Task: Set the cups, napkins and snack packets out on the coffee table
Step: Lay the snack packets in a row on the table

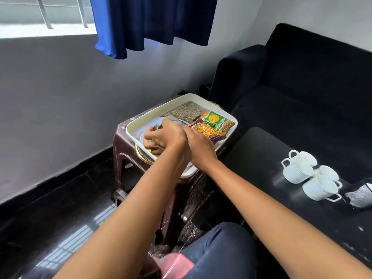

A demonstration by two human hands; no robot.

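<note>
1. A white tray [231,119] is seen resting on a brown plastic stool [124,150], just beside the black table [261,150]; the stool appears to serve as a staging spot so that things can be passed across within arm's reach.
2. The left hand [161,139] is reached into the near end of the tray with its fingers curled down onto something grey and white lying on a plate, probably napkins, though what exactly is gripped cannot be told.
3. The right hand [199,150] is laid close behind the left, over the tray's near edge; its fingers are hidden, so whether it is open or gripping cannot be told.
4. Snack packets [213,125], one green and one red and orange, are lying in the tray on a woven mat, not yet moved.
5. Three white cups [310,176] are already set on the table, clustered together, handles outward, with a grey cloth item [360,196] just beside them.
6. The cups are judged done; napkins and packets are left to be carried over.
</note>
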